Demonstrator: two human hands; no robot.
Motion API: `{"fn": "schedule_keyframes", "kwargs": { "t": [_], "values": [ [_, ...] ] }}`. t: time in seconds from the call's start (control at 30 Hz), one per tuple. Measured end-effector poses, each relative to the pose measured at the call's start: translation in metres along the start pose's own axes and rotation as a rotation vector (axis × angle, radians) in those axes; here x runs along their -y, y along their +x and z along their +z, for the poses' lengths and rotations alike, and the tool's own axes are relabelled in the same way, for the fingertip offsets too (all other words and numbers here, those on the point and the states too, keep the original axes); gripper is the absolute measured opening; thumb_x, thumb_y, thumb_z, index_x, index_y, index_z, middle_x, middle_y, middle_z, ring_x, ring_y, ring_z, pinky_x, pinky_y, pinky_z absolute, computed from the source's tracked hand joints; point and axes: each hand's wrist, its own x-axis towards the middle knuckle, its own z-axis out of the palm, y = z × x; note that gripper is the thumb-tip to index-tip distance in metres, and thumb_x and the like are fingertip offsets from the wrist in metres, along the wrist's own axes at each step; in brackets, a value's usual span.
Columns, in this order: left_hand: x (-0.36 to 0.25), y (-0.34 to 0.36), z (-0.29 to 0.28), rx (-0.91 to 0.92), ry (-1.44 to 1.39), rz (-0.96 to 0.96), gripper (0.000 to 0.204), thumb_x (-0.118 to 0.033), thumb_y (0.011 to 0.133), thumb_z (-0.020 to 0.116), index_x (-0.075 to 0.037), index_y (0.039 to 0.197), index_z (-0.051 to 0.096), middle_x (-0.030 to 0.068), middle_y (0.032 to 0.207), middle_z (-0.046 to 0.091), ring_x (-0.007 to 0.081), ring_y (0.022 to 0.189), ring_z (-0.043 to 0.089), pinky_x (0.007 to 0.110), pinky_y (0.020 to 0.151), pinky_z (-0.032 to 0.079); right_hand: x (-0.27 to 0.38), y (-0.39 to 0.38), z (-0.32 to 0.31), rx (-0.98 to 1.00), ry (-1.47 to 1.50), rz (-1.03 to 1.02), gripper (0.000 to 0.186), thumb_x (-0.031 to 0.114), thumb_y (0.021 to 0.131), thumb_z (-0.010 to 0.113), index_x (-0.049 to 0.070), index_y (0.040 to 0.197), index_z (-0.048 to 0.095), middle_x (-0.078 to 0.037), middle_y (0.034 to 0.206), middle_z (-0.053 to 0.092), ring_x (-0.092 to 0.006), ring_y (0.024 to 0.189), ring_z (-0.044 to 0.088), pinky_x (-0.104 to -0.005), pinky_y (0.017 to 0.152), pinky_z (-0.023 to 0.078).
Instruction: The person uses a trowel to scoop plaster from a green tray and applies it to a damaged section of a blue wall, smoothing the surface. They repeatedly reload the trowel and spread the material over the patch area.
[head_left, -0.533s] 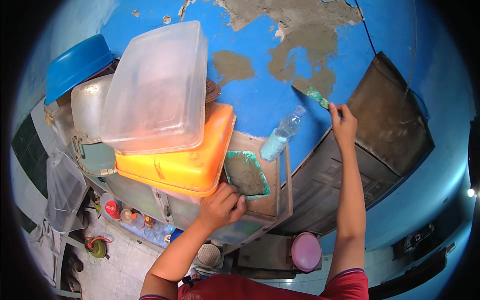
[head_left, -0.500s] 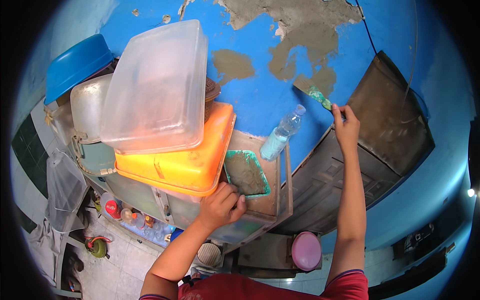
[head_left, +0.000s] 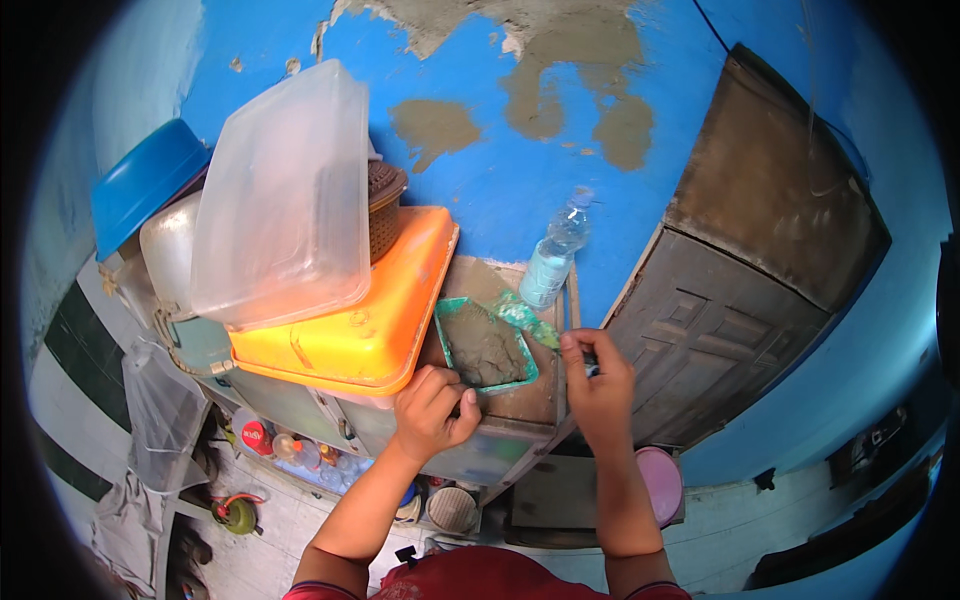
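My right hand (head_left: 603, 385) is closed round the handle of a putty knife (head_left: 522, 315), whose handle and blade are smeared green and white. Its flat blade reaches over the far right rim of a green tray (head_left: 532, 376) filled with wet grey mortar (head_left: 482, 342). At the tray's near left corner, my left hand (head_left: 432, 408) is curled, fingers bent by the cabinet's front edge; what they grip, if anything, is hidden. Behind the knife stands a clear plastic bottle (head_left: 550, 262), partly full of pale liquid. Grey patches of mortar (head_left: 625, 132) mark the blue wall (head_left: 520, 185).
Left of the tray, an orange plastic lid or tub (head_left: 415, 290) lies under a translucent box (head_left: 285, 200), beside a brown woven basket (head_left: 385, 220). A blue basin (head_left: 150, 185) and a metal pot (head_left: 170, 250) stand farther left. A dark wooden cupboard (head_left: 740, 320) stands at right.
My right hand has brought the putty knife down from the wall to the mortar tray. My left hand stays by the tray's near corner. The view has shifted slightly.
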Motion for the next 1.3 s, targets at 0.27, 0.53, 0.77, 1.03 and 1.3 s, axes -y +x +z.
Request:
{"fn": "schedule_keyframes", "kwargs": {
  "t": [0.27,0.53,0.77,1.03,1.3],
  "values": [
    [-0.002,0.000,-0.002,0.001,-0.003,0.011,0.010,-0.002,0.080,0.071,-0.003,0.077,0.061,0.0111,0.073,0.060,0.0279,0.062,0.059,0.036,0.056,0.048,-0.018,-0.008,0.014,-0.083,0.030,-0.057,0.018,0.016,0.098,0.071,-0.002,0.100,0.068,-0.019,0.085,0.072,-0.0345,0.077,0.071,-0.0384,0.070,0.055],
    [-0.005,-0.002,-0.002,0.005,0.030,-0.005,0.009,-0.001,0.079,0.071,-0.004,0.076,0.062,0.0089,0.070,0.060,0.0256,0.060,0.059,0.035,0.056,0.049,-0.015,-0.010,0.013,-0.077,0.029,-0.042,0.018,0.017,0.097,0.072,0.000,0.098,0.069,-0.017,0.085,0.072,-0.0339,0.075,0.071,-0.0385,0.068,0.054],
    [-0.007,-0.004,-0.003,0.006,0.014,-0.018,0.008,-0.003,0.079,0.071,-0.004,0.077,0.063,0.0092,0.069,0.059,0.0260,0.060,0.059,0.036,0.054,0.047,-0.017,-0.011,0.016,-0.082,0.051,-0.008,0.019,0.019,0.097,0.072,0.000,0.098,0.069,-0.017,0.085,0.072,-0.0323,0.077,0.072,-0.0379,0.069,0.054],
    [-0.004,-0.011,-0.003,0.044,0.025,-0.047,0.011,-0.006,0.079,0.073,-0.003,0.083,0.063,0.0109,0.072,0.058,0.0295,0.062,0.058,0.039,0.055,0.046,-0.027,-0.006,0.006,0.025,0.173,0.019,0.023,0.022,0.096,0.075,0.002,0.106,0.071,-0.010,0.089,0.073,-0.0176,0.073,0.067,-0.0318,0.067,0.051],
    [-0.007,-0.016,-0.007,0.051,0.028,-0.070,0.026,-0.006,0.076,0.079,-0.002,0.097,0.063,0.0121,0.086,0.061,0.0301,0.074,0.061,0.039,0.064,0.050,0.013,0.026,-0.065,0.357,-0.159,0.031,0.026,0.018,0.088,0.078,0.004,0.109,0.071,-0.009,0.089,0.070,-0.0138,0.060,0.054,-0.0311,0.058,0.044]
  ]
}}
